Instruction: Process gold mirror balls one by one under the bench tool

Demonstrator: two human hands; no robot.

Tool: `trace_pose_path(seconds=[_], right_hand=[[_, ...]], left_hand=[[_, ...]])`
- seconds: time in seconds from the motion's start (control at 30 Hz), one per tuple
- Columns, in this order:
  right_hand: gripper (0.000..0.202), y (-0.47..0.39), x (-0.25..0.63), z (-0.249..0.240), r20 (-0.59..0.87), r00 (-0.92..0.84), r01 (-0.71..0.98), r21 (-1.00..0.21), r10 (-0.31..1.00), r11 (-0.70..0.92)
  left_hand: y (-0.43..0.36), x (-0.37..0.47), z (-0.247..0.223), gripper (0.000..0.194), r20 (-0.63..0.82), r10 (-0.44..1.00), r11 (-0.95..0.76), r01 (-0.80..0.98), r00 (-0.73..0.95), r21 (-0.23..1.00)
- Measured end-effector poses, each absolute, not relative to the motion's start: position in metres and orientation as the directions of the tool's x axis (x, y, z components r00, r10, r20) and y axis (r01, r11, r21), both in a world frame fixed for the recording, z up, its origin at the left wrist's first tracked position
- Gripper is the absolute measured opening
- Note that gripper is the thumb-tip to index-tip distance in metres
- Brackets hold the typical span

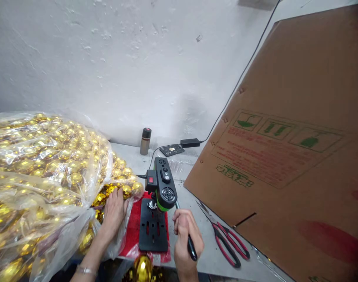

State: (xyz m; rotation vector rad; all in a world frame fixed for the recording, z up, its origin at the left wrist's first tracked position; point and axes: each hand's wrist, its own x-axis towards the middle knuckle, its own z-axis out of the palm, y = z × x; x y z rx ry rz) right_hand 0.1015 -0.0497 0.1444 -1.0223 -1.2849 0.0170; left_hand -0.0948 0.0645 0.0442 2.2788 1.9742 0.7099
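Hands (114, 211), gold balls (76, 178), black handle (192, 249), scissors (224, 235)

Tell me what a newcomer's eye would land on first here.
First, the big clear bag of shiny gold balls, filling the left side. Next, the large brown cardboard box with green and red printing, on the right. Between them, a black device stands with its base plate on a red sheet.

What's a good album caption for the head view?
Left hand on gold balls in a clear bag; right hand gripping a black-handled tool beside a black machine.
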Motion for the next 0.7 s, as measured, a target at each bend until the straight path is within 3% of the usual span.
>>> trace_pose_path(seconds=[0.1, 0.23, 0.33, 0.4, 0.47, 0.5, 0.6, 0.7], right_hand=[[0.034, -0.05, 0.101, 0.146, 0.776, 0.341, 0.524, -0.625, 0.53, 0.578], [0.034, -0.05, 0.101, 0.147, 0.787, 0.344, 0.533, -0.613, 0.512, 0.584], [0.037, -0.049, 0.1, 0.15, 0.787, 0.34, 0.519, -0.614, 0.515, 0.595], [0.037, -0.049, 0.1, 0.153, 0.772, 0.35, 0.504, -0.632, 0.531, 0.588], [0.036, -0.049, 0.099, 0.158, 0.756, 0.369, 0.498, -0.651, 0.54, 0.572], [0.037, -0.048, 0.099, 0.16, 0.752, 0.377, 0.498, -0.656, 0.54, 0.567], [0.04, -0.046, 0.099, 0.166, 0.757, 0.38, 0.502, -0.652, 0.532, 0.569], [0.039, -0.044, 0.1, 0.168, 0.765, 0.369, 0.504, -0.641, 0.527, 0.578]], left_hand=[[0.09, -0.087, 0.064, 0.036, 0.11, 0.988, -0.132, 0.959, 0.107, 0.253], [0.095, -0.078, 0.072, 0.037, 0.02, 0.997, -0.072, 0.964, 0.069, 0.256], [0.087, -0.085, 0.074, 0.046, 0.023, 0.999, -0.054, 0.924, 0.049, 0.378], [0.077, -0.089, 0.074, 0.054, 0.0, 1.0, -0.021, 0.766, 0.028, 0.643], [0.061, -0.088, 0.07, 0.062, -0.079, 0.996, 0.053, 0.437, 0.041, 0.898], [0.052, -0.085, 0.066, 0.066, -0.125, 0.99, 0.106, 0.26, 0.06, 0.96], [0.029, -0.065, 0.048, 0.078, -0.195, 0.978, 0.202, -0.099, 0.07, 0.974], [0.016, -0.043, 0.027, 0.08, -0.151, 0.988, 0.149, -0.117, -0.015, 0.982]])
